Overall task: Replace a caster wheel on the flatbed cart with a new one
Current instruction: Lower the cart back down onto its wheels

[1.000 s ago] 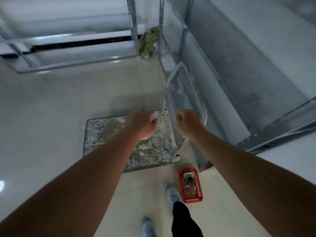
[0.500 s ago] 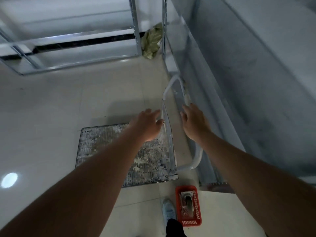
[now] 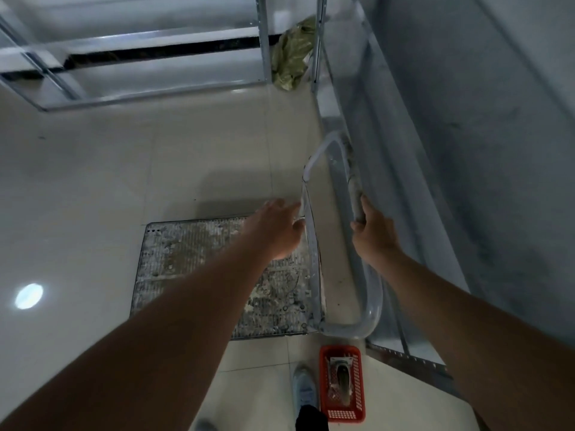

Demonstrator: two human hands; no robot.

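Hands reach down from above toward a flatbed cart [image 3: 224, 275] that stands on pale floor tiles [image 3: 93, 188], its grey deck heavily spattered with dried white and brown residue. The right hand [image 3: 375, 234] grips the top bar of the cart's tubular handle [image 3: 348, 181], fingers curled round the metal near the middle of the bar; the handle loop rises from the deck's right edge and leans toward a metal shelving unit [image 3: 420, 150] close beside it. The left hand [image 3: 277, 231] is stretched out over the deck's far right corner, fingers extended and loosely spread, their tips at or just short of the handle's nearer upright; whether they touch it cannot be told, and the hand holds nothing. Just in front of the cart's near right corner, a small red plastic basket [image 3: 354, 412] sits on the floor with a caster wheel [image 3: 342, 381] lying inside it, mounting plate toward the cart. A light-coloured shoe [image 3: 305, 388] of the person stands directly left of the basket, and a dark trouser leg shows below it. A second shelving frame [image 3: 140, 57] runs along the far side of the room, and a crumpled green cloth [image 3: 291, 54] lies in the corner between the two racks. A ceiling light glints off the tiles at left.
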